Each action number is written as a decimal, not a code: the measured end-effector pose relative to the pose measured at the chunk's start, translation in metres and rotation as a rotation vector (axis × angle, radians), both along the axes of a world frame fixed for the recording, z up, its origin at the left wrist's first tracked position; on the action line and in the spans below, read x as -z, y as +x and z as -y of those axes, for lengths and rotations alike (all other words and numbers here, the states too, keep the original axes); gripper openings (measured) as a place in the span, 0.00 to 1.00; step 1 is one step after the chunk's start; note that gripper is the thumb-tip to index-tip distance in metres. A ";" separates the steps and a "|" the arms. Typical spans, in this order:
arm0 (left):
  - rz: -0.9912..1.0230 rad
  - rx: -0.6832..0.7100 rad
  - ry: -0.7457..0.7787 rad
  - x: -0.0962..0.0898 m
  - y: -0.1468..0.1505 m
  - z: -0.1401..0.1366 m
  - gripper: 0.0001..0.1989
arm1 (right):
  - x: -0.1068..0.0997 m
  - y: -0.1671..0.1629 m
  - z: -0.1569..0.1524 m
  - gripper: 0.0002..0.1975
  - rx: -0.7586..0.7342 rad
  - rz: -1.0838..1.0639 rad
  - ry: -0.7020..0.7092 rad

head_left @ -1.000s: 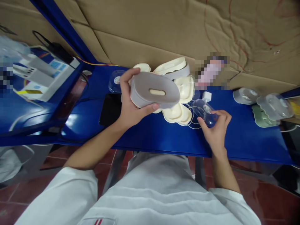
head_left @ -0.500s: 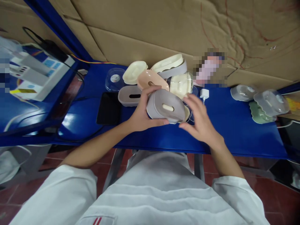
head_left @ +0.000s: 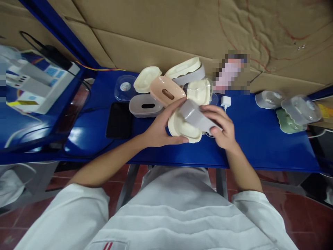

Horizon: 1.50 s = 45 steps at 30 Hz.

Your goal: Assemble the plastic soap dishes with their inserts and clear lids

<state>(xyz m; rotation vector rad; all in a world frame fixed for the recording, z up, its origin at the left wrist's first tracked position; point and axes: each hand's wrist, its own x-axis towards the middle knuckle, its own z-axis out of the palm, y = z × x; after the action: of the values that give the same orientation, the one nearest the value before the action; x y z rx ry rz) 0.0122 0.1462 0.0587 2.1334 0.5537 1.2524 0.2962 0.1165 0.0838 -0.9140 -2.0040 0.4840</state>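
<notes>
My left hand is closed around the side of a cream plastic tray, held above the blue table. In my right hand is a grey plastic shell, tilted over the tray's right part. The shell hides some of the tray. Just behind lies a peach oval dish with a slot in its middle. A grey slotted dish rests left of it, near my left wrist. Further back are a cream dish and a cream tray with a grey band.
A black phone-like slab and a clear lid lie to the left. A white charger plug sits to the right. Clear containers and a green wavy piece stand far right. A power strip is far left.
My right hand has closed on the grey shell and lifted it off to the right, tilting it. The cream tray beneath now shows in my left hand.
</notes>
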 end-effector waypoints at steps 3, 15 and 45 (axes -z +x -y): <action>-0.006 -0.033 0.083 0.000 0.001 0.002 0.51 | -0.003 0.018 0.000 0.32 0.287 -0.039 0.078; -0.556 -0.002 0.347 0.006 0.015 0.026 0.25 | 0.024 0.061 -0.024 0.28 0.576 0.265 -0.123; -0.690 0.147 0.347 0.016 0.018 0.029 0.14 | 0.056 0.374 -0.040 0.59 1.728 0.412 -0.289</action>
<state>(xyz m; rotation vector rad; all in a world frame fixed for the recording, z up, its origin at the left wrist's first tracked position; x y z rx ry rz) 0.0305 0.1168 0.0426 2.8492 0.4588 0.5287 0.6703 0.1564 0.0283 -2.5411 -0.7630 -0.4607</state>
